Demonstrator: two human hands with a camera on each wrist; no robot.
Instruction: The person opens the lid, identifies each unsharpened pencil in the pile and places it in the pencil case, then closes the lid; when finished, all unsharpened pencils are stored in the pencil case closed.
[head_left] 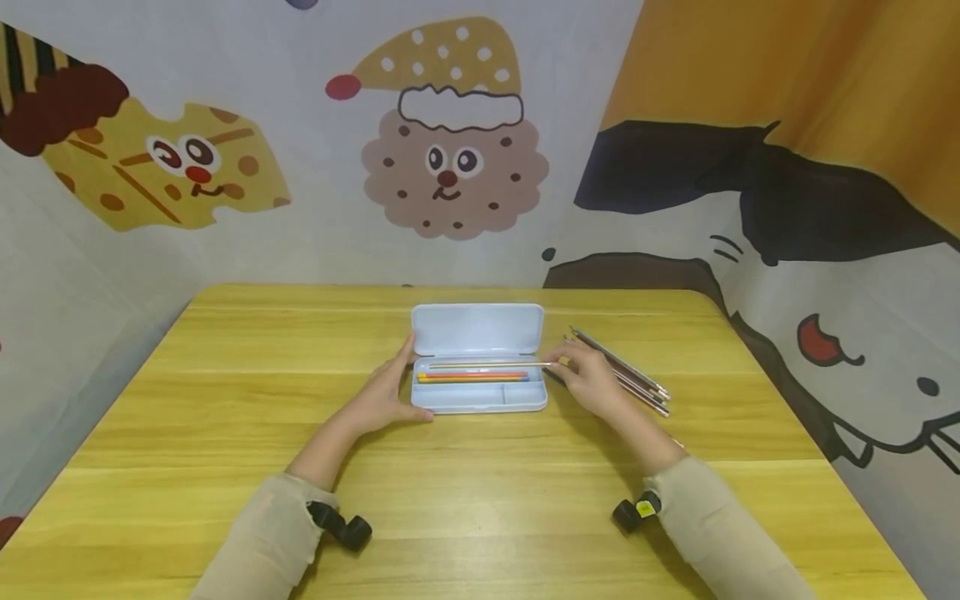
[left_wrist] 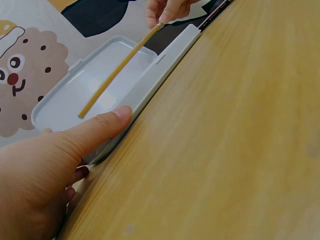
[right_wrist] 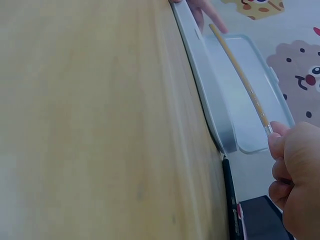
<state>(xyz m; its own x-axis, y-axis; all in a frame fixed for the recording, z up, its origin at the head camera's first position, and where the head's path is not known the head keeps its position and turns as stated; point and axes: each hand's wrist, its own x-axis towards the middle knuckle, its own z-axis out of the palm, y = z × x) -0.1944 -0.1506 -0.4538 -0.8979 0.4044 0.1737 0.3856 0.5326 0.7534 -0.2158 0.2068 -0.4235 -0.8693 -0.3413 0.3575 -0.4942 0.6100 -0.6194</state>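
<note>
Both hands work at a pale blue pencil case (head_left: 480, 398) lying open in the middle of the wooden table (head_left: 480, 500). Nearest the person, a broad band of bare wood runs from the sleeves up to the case's front edge, and wide strips of tabletop lie open to either side.

At the case's left end, the left hand (head_left: 386, 393) rests with fingers straight against the short wall; in the left wrist view the thumb (left_wrist: 107, 125) presses flat along the rim of the tray. Opposite it, the right hand (head_left: 592, 383) sits just off the right end and pinches the tip of a thin yellowish pencil (head_left: 487, 364) between thumb and fingertips. That pencil stretches lengthwise over the tray, its far end reaching toward the left hand, raised above the tray rather than lying in it.

Inside the tray, a few coloured pencils (head_left: 472, 377) lie side by side along the long compartment, parallel to the front wall. Behind them the lid (head_left: 477, 328) lies folded back and open.

Just right of the right hand, a loose bunch of dark pencils (head_left: 622, 379) lies slanted on the wood, well short of the table's right edge. Beyond the table's far edge hangs a cartoon-printed backdrop (head_left: 450, 133).
</note>
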